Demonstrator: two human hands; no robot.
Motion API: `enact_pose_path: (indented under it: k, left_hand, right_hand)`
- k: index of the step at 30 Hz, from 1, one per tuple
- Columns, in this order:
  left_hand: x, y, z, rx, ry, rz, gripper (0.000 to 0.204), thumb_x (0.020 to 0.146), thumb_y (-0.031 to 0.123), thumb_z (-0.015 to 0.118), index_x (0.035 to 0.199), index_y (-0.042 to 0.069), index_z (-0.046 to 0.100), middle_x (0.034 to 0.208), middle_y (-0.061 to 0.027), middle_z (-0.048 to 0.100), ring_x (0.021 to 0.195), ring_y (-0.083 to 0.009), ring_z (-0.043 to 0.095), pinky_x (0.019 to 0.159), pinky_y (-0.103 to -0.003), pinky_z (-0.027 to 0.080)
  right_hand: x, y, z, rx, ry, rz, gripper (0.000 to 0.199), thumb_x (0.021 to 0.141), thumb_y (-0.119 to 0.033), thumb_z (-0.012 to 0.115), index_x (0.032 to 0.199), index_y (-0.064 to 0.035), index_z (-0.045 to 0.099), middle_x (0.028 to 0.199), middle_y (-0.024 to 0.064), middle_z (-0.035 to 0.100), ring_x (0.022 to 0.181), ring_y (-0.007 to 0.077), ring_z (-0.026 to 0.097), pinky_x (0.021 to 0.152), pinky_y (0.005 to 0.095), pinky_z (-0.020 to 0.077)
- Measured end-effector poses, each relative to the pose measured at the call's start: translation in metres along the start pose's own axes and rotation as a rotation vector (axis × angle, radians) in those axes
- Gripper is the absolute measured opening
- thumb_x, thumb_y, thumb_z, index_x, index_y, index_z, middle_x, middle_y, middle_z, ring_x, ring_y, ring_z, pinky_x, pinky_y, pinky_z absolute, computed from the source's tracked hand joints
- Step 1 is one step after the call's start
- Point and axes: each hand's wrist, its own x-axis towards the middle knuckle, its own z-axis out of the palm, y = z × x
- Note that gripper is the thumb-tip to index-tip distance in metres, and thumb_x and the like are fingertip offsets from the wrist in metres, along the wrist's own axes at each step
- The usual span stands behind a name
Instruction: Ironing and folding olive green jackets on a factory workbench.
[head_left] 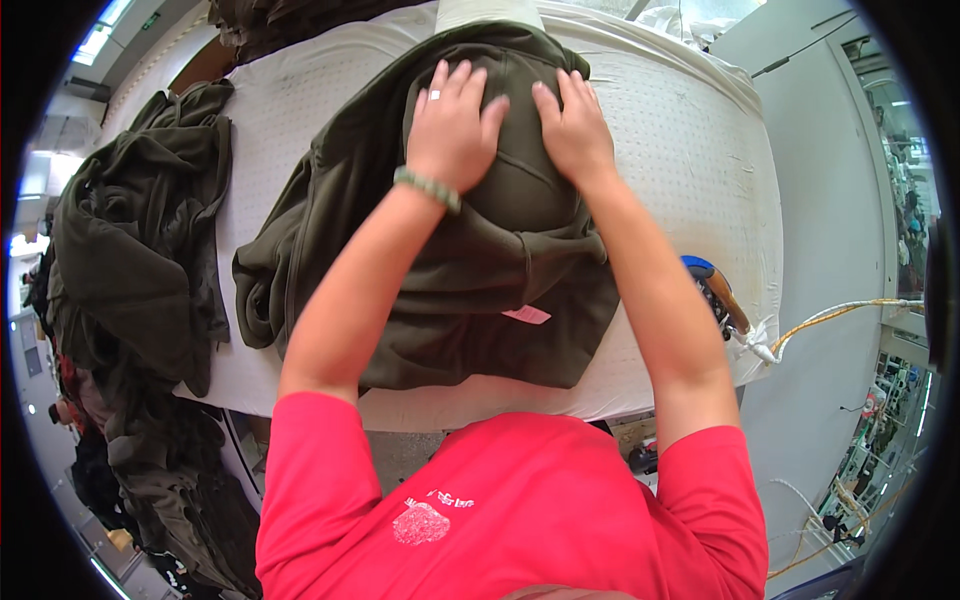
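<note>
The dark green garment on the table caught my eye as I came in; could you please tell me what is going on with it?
A person in a red T-shirt has the left hand and right hand spread open on the dark green garment, near its far end. It lies partly bunched on a white-covered table. What looks like a corded iron sits by the right forearm, untouched, and more dark garments lie to the left.

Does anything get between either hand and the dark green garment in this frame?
Nothing visible does: the left hand and the right hand lie directly on the dark green garment. The corded tool is off to the right on the white-covered table, not between them.
</note>
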Motion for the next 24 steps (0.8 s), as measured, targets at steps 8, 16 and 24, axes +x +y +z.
enact_pose_path:
  k: [8, 16, 24]
  left_hand:
    - [-0.169, 0.013, 0.017, -0.175, 0.207, 0.046, 0.087, 0.084, 0.031, 0.077, 0.152, 0.000, 0.033, 0.154, -0.0243, 0.037, 0.145, -0.0421, 0.034, 0.114, -0.051, 0.034]
    - [-0.149, 0.021, -0.015, -0.200, 0.218, -0.095, 0.098, 0.071, 0.022, 0.086, 0.150, 0.002, 0.033, 0.146, -0.0197, 0.045, 0.135, -0.0387, 0.046, 0.109, -0.047, 0.041]
    - [-0.152, 0.023, -0.016, -0.027, 0.343, 0.234, 0.049, 0.071, 0.008, 0.082, 0.116, 0.007, 0.062, 0.117, -0.0112, 0.058, 0.103, -0.0282, 0.060, 0.085, -0.040, 0.051]
  right_hand:
    - [-0.143, -0.033, -0.018, -0.143, 0.129, -0.381, 0.064, 0.093, -0.033, 0.066, 0.146, -0.0031, 0.046, 0.155, 0.0228, 0.039, 0.145, 0.0414, 0.034, 0.117, 0.0531, 0.0306]
    - [-0.150, -0.044, -0.036, -0.043, 0.066, -0.372, 0.075, 0.088, -0.029, 0.074, 0.150, -0.0022, 0.039, 0.156, 0.0223, 0.035, 0.145, 0.0426, 0.033, 0.117, 0.0496, 0.0318]
    - [-0.151, -0.041, -0.040, -0.080, 0.090, -0.360, 0.076, 0.087, -0.030, 0.075, 0.148, -0.0018, 0.041, 0.154, 0.0216, 0.038, 0.144, 0.0414, 0.036, 0.117, 0.0474, 0.0341]
